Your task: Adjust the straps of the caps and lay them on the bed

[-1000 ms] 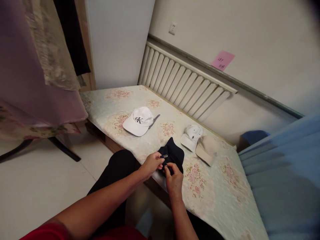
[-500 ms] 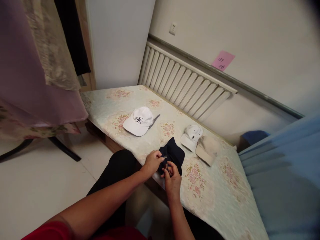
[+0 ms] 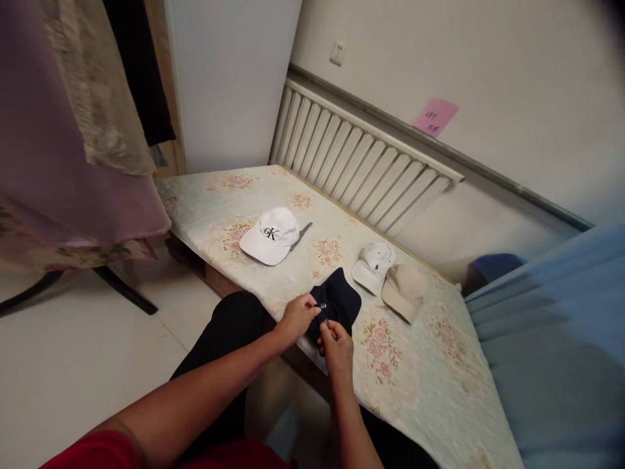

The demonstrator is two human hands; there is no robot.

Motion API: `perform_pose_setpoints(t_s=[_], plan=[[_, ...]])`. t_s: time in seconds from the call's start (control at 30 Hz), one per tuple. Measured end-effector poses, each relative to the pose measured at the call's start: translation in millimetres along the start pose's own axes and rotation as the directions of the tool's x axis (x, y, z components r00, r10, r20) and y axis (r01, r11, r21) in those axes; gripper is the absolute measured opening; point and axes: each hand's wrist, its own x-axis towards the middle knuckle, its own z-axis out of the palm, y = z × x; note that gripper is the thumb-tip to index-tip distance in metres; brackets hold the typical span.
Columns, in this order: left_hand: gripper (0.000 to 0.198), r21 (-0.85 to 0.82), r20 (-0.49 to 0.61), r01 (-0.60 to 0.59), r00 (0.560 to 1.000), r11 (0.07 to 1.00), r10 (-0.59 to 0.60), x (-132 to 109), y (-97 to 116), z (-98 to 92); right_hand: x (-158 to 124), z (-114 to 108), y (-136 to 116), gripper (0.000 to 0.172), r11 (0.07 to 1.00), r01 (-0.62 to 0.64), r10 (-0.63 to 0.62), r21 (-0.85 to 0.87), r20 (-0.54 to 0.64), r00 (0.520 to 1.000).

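Note:
A dark navy baseball cap [image 3: 346, 296] lies at the near edge of the floral-covered bed, its brim pointing away to the upper right. My left hand [image 3: 299, 317] pinches the cap's back strap beside a small metal buckle [image 3: 322, 306]. Just below and to the right, my right hand [image 3: 336, 346] has its fingers closed on the strap's other part; the exact spot under the fingertips is hidden. Farther back sits a white cap [image 3: 272, 236] with black letters. To the right, a white cap [image 3: 375, 267] with a small dark emblem touches a beige cap [image 3: 403, 293].
The bed [image 3: 336, 221] has a pale floral cover and stands against a white radiator [image 3: 361, 163]. Blue curtain fabric [image 3: 551, 326] hangs at the right. Clothes [image 3: 88, 163] hang at the left above dark stand legs [image 3: 124, 290]. My knee [image 3: 239, 319] touches the bed's near side.
My right hand's fingers have shifted slightly and closed more tightly together at the strap. The left hand stays at the buckle, and the other caps have not moved.

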Motion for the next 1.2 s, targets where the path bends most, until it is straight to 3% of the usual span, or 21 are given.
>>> perform_pose_setpoints(t_s=[0.47,0.7,0.97,1.07,1.13,1.2], plan=[[0.006,-0.071,0.053,0.08,0.996,0.994,-0.076,-3,6,-1.7,0,1,4,0.022,0.998,0.0,-0.001,0.058,0.009,1.0],[0.006,-0.057,0.064,0.087,0.994,0.995,-0.083,-2,6,-1.7,1,-1,6,0.029,0.996,-0.015,0.013,0.091,0.017,1.0],[0.008,0.012,0.126,0.085,0.988,0.996,-0.086,-3,9,-3.3,1,-5,15,0.024,0.995,-0.031,0.031,0.097,-0.002,1.0],[0.009,0.134,0.124,-0.01,0.992,0.991,-0.006,-2,14,-9.6,-1,-9,17,0.024,0.994,-0.025,0.025,0.103,0.003,1.0],[0.008,0.239,0.121,-0.17,0.982,0.956,0.144,1,21,-15.1,-3,-14,18,0.023,0.994,-0.018,0.017,0.105,0.018,1.0],[0.014,0.313,0.187,-0.38,0.923,0.871,0.336,5,30,-19.6,-4,-20,19,0.024,0.994,-0.008,0.003,0.106,0.045,0.999]])
